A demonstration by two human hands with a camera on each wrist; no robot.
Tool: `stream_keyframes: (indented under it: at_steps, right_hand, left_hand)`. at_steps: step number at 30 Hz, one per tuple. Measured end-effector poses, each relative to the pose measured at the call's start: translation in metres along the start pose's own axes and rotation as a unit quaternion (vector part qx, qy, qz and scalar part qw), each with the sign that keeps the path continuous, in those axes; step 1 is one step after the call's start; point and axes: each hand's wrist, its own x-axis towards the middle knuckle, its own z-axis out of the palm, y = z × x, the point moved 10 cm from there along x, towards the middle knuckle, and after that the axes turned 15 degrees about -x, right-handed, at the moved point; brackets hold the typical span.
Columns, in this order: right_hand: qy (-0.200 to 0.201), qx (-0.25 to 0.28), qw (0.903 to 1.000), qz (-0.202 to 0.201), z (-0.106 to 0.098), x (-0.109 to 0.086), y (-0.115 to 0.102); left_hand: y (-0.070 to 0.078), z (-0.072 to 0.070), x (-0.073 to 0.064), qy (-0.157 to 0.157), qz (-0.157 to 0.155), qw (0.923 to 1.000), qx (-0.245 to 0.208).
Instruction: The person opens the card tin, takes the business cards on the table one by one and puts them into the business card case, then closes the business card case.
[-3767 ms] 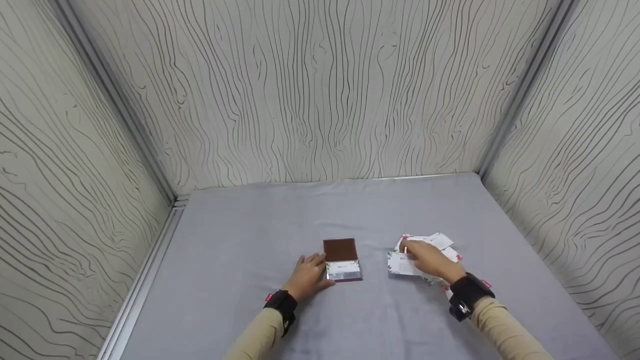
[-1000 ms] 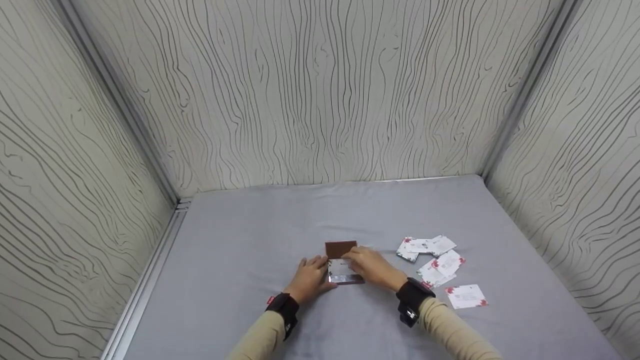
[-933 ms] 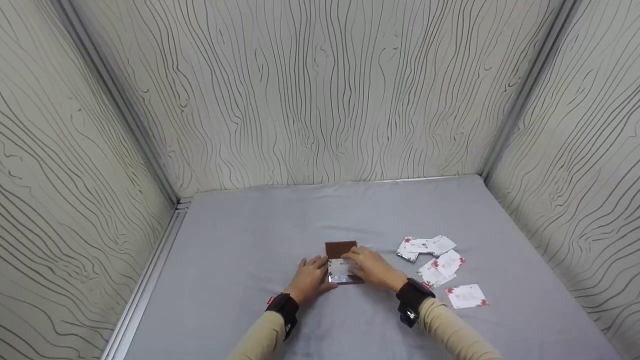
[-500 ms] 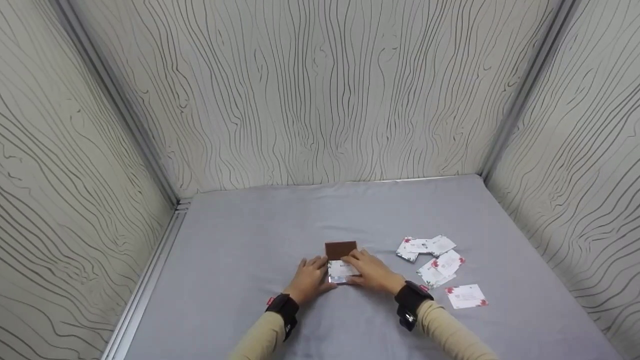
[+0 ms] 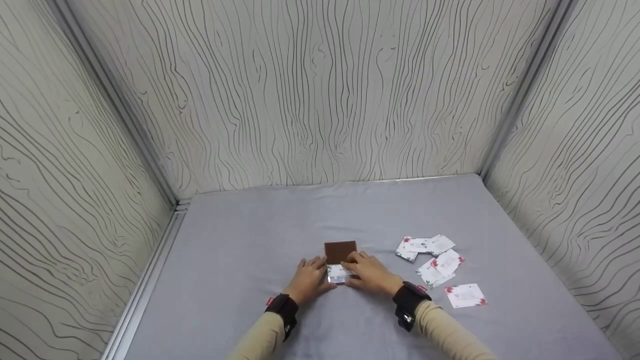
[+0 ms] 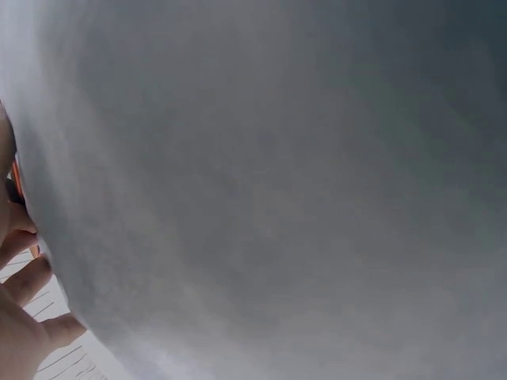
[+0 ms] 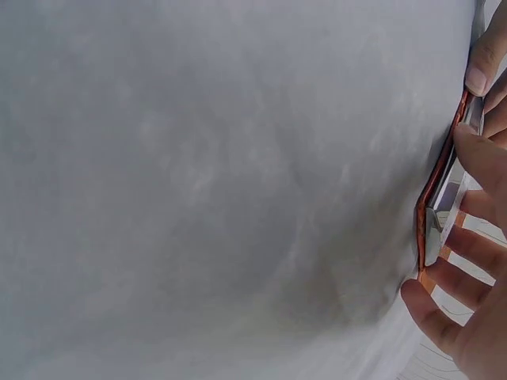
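Note:
A brown card holder [image 5: 340, 251] lies unfolded on the cloth, its bare flap away from me. A white business card [image 5: 338, 270] with leaf print sits at its clear front pocket. My left hand [image 5: 305, 281] grips the holder's left side, thumb by the near corner. On the right, my right hand [image 5: 371, 274] has its fingers bent over the card's far edge and its thumb at the holder's near edge. The right wrist view shows the holder's reddish-brown edge [image 7: 428, 190] with both thumbs against it. Only part of my left hand [image 6: 24, 317] shows in the left wrist view.
Right of the holder lie loose floral cards [image 5: 419, 246] in an overlapping group. Two more overlapping cards [image 5: 441, 268] lie nearer, and a single card [image 5: 466, 295] lies nearest. Grey cloth [image 5: 250, 235] covers the table, with patterned panels [image 5: 320, 100] around it.
Earlier my right hand picked a card from the pile and brought it to the holder. Since then the card has slid down toward the pocket, uncovering more flap. My left hand stays put.

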Motion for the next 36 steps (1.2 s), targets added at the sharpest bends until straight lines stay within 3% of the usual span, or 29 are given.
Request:
stream_keyframes:
  at_steps: [19, 30, 36]
  right_hand:
    - [-0.016, 0.024, 0.9996, 0.005, 0.002, -0.001, 0.004]
    - [0.029, 0.033, 0.9990, -0.001, -0.008, -0.004, 0.012]
    - [0.067, 0.009, 0.9977, -0.007, -0.020, -0.007, 0.018]
  left_hand:
    - [0.002, -0.001, 0.000, -0.014, -0.013, 0.9998, -0.010]
    - [0.002, -0.002, -0.001, -0.017, -0.016, 0.9995, -0.019]
    - [-0.003, 0.004, -0.001, -0.029, -0.025, 0.9992, -0.013]
